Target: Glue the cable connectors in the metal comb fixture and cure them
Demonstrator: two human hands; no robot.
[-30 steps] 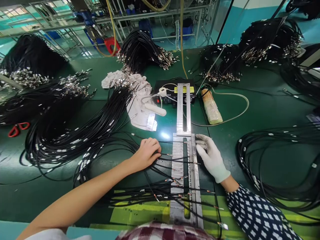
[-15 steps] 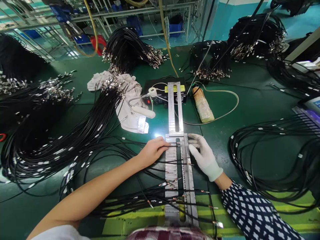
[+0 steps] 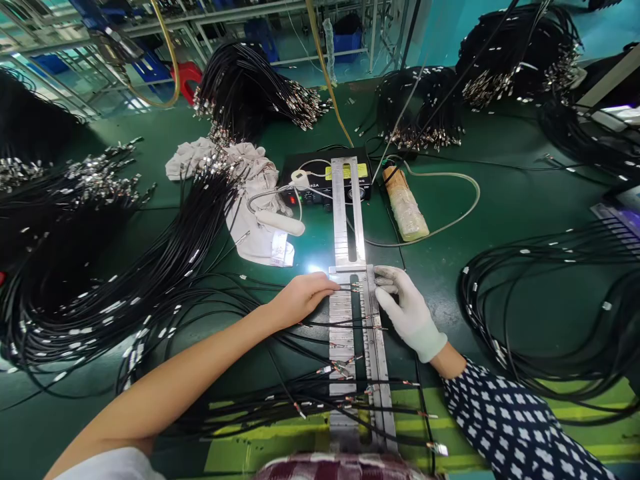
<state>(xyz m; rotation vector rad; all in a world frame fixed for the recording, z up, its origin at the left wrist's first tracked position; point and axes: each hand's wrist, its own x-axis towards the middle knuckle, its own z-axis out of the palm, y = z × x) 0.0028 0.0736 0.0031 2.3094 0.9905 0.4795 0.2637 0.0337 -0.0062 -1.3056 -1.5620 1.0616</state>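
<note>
My bare left hand pinches a thin black cable near its end, over the left edge of a slotted metal fixture. The cable's metal tip lies across the fixture's central slot. My right hand, in a white glove, rests with bent fingers against a metal bar on the fixture's right side. Its fingertips touch the bar's upper end. Several more black cables cross the lower part of the fixture, with coloured wire ends showing.
Behind the fixture sit a black control box and a taped block. A white lamp head shines beside a pale cloth. Large cable bundles lie at left, at right and at the back.
The view has shifted slightly. My left hand has moved a little up and left with the cable. My right hand stays at the bar.
</note>
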